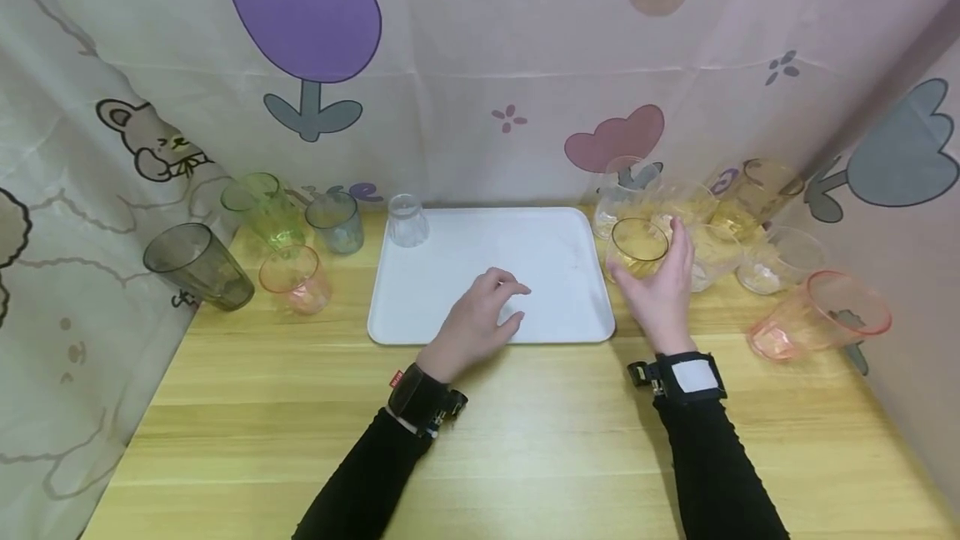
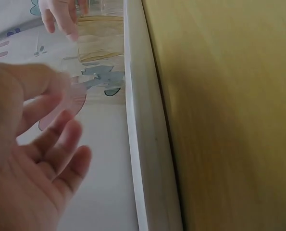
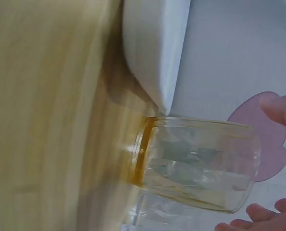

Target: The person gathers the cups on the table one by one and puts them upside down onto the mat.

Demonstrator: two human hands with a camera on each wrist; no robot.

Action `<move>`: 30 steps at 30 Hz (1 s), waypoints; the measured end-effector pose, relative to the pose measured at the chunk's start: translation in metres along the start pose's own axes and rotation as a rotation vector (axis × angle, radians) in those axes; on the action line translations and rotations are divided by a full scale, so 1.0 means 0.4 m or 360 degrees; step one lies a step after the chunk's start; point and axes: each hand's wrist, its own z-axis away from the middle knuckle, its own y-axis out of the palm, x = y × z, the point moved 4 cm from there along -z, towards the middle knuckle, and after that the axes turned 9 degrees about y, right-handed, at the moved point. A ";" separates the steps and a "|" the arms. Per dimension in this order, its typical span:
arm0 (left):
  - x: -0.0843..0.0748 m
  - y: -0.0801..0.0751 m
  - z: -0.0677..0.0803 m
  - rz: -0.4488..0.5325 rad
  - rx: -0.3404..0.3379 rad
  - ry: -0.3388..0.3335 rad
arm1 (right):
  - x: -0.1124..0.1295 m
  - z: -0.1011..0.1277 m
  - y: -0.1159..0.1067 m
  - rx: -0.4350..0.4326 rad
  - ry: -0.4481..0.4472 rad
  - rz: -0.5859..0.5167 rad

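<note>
My right hand is spread beside an amber glass tumbler at the tray's right edge. In the right wrist view, the thumb and fingers stand apart on either side of the tumbler's rim, with a gap to the glass. The tumbler stands upright on the table. My left hand hovers over the front of a white tray, fingers loosely bent and holding nothing. A small clear glass sits upside down in the tray's back left corner.
Left of the tray stand a grey tumbler, a green glass, a blue-grey glass and a pink glass. Several clear and amber glasses crowd behind the right hand; a tall pink tumbler stands at far right. Printed curtains hang behind.
</note>
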 end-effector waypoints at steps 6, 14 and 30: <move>-0.004 0.013 0.004 -0.0008 0.0288 -0.0077 | -0.017 -0.004 0.006 0.0044 0.0060 -0.0003; -0.005 0.035 0.015 0.0019 0.0435 -0.0101 | -0.042 -0.008 0.013 0.0104 0.0151 -0.0134; -0.015 0.055 0.020 0.0072 0.0529 -0.0130 | -0.081 -0.014 0.021 0.0400 0.0531 -0.0247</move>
